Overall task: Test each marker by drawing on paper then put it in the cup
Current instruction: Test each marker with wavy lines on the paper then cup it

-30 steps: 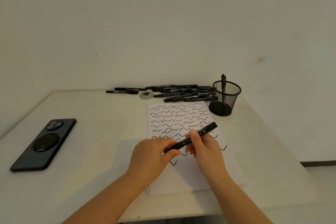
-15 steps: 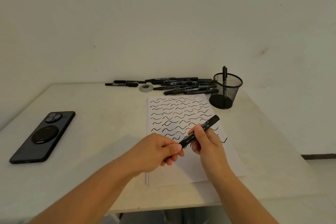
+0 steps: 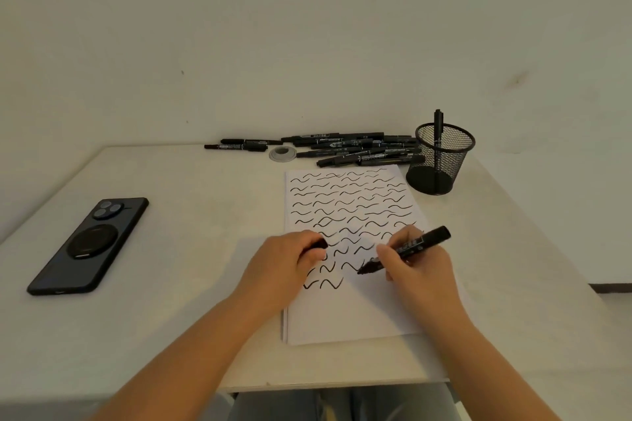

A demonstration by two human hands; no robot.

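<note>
Marker (image 3: 407,249) pinched in right hand (image 3: 415,267), tip down at paper (image 3: 352,314) | left hand (image 3: 285,263) curled round cap (image 3: 319,244), resting on paper | cup (image 3: 441,161) beyond paper, one marker upright inside | spare markers (image 3: 342,147) lie left of cup on desk (image 3: 191,284)

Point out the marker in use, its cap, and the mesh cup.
marker (image 3: 412,247), head view, on the printed barrel.
cap (image 3: 319,244), head view, on the end showing from the left hand's fingers.
mesh cup (image 3: 451,161), head view, on the front wall.
</note>
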